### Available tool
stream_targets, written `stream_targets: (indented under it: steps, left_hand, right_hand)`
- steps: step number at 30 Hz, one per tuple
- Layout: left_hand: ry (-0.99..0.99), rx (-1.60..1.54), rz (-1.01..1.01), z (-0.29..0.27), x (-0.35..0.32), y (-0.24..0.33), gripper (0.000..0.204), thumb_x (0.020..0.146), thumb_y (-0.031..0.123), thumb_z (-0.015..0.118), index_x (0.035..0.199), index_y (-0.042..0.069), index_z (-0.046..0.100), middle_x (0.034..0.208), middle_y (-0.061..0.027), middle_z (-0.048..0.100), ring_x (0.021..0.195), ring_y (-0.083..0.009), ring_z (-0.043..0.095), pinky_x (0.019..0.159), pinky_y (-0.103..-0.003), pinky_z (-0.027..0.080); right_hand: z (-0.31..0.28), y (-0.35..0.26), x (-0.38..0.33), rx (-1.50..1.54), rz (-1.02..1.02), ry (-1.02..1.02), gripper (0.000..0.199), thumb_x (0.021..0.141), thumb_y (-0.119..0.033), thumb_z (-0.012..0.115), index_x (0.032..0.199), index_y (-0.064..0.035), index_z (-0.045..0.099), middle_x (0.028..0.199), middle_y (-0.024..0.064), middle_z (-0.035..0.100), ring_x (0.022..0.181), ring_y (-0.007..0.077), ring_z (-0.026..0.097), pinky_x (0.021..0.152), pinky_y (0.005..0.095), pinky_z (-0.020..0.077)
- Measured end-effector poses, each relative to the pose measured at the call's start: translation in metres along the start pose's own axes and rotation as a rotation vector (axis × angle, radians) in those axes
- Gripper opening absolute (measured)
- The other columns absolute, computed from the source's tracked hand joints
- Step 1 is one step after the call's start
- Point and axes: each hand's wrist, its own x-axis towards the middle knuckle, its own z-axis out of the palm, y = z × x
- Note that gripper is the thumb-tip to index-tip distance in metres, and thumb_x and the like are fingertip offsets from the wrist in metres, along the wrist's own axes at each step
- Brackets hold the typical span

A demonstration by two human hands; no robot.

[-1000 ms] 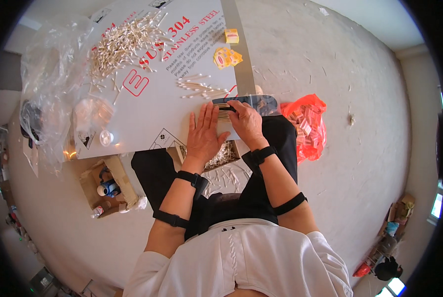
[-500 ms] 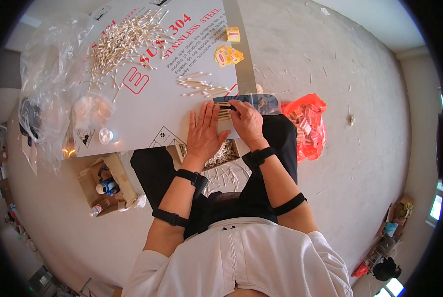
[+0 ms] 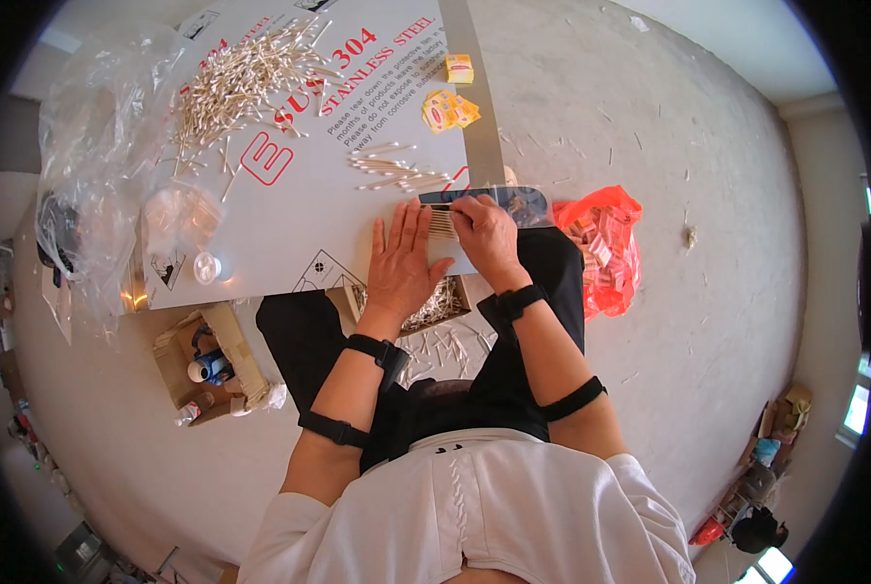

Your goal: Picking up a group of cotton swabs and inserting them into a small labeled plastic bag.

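A row of cotton swabs (image 3: 442,225) lies side by side at the table's near edge, between my hands. My left hand (image 3: 399,258) rests flat beside them, its fingers stretched out and its fingertips close to the row. At the row's other side, my right hand (image 3: 486,234) is closed with its fingers bent down; what it grips is hidden. A dark flat strip (image 3: 525,204) runs just beyond the hands toward the right edge. Farther up the table lies a small loose group of swabs (image 3: 397,173). Beneath my left wrist, an open box (image 3: 458,310) holds many swabs or swab pieces.
A big heap of swabs (image 3: 251,83) lies at the far left. Yellow packets (image 3: 450,111) sit near the table's right edge. Clear plastic bags (image 3: 105,146) cover the left side. A red bag (image 3: 601,248) of small packs stands right; a cardboard box (image 3: 207,365) stands lower left.
My right hand has shifted very slightly over the row, and its fingers are a little more curled. The left hand stays in place.
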Motion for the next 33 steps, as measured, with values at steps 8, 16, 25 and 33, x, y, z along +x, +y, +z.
stream_targets:
  steps: [8, 16, 25, 33]
  left_hand:
    - [0.004, 0.003, 0.006, 0.002, -0.001, -0.001, 0.082, 0.09, 0.052, 0.055, 0.151, 0.004, 0.029, 0.159, -0.0139, 0.025, 0.148, -0.0277, 0.02, 0.12, -0.051, 0.009]
    - [-0.032, 0.022, -0.006, 0.002, 0.0, 0.0, 0.083, 0.089, 0.052, 0.055, 0.151, 0.005, 0.029, 0.159, -0.0124, 0.023, 0.148, -0.0258, 0.02, 0.12, -0.05, 0.008]
    - [0.027, 0.008, 0.013, 0.003, -0.001, 0.0, 0.082, 0.09, 0.052, 0.054, 0.151, 0.004, 0.029, 0.16, -0.0137, 0.023, 0.149, -0.0275, 0.017, 0.12, -0.05, 0.008]
    - [0.017, 0.014, 0.031, 0.0, 0.003, -0.001, 0.085, 0.087, 0.051, 0.06, 0.15, 0.003, 0.031, 0.158, -0.0143, 0.026, 0.148, -0.0289, 0.02, 0.119, -0.051, 0.012]
  right_hand:
    - [0.009, 0.001, 0.05, -0.019, -0.186, 0.062, 0.007, 0.081, -0.012, 0.067, 0.087, -0.0102, 0.07, 0.086, 0.0085, 0.061, 0.083, 0.0307, 0.064, 0.07, 0.0399, 0.0522]
    - [0.016, 0.006, 0.056, -0.084, -0.248, -0.013, 0.003, 0.079, -0.009, 0.066, 0.082, -0.0093, 0.068, 0.084, 0.0079, 0.06, 0.083, 0.0303, 0.063, 0.07, 0.0396, 0.052]
    - [0.014, 0.009, 0.046, -0.108, -0.366, -0.085, 0.002, 0.077, -0.007, 0.065, 0.076, -0.0072, 0.064, 0.083, 0.0096, 0.059, 0.082, 0.0324, 0.062, 0.068, 0.0401, 0.0509]
    - [-0.01, 0.017, 0.032, 0.137, -0.277, -0.155, 0.035, 0.069, -0.005, 0.074, 0.104, -0.0073, 0.068, 0.098, 0.0132, 0.06, 0.095, 0.0334, 0.061, 0.082, 0.0393, 0.0516]
